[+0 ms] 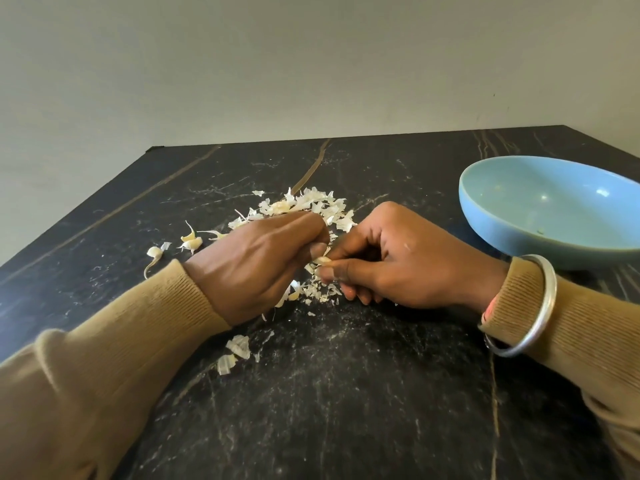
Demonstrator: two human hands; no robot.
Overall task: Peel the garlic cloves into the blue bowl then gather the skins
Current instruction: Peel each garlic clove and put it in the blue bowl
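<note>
The dark table (pixel 346 410) is lit softly and evenly, small glints are caught inside the bowl (pixel 502 209), only faint shadows are cast, and the frame's edges are bowed and slightly softened.

Logged as a home kitchen, most likely. Noted dark stone-look counter (pixel 346 393) with pale veins, backed by plain off-white painted wall (pixel 277 64) with faint scuff marks. Found papery garlic skins (pixel 311 202) scattered straight on the surface, near a glazed blue bowl (pixel 540 209) of household kind. Saw everyday dress: ribbed tan sleeve (pixel 104 358), metal bangle (pixel 542 303) at the wrist.
</note>
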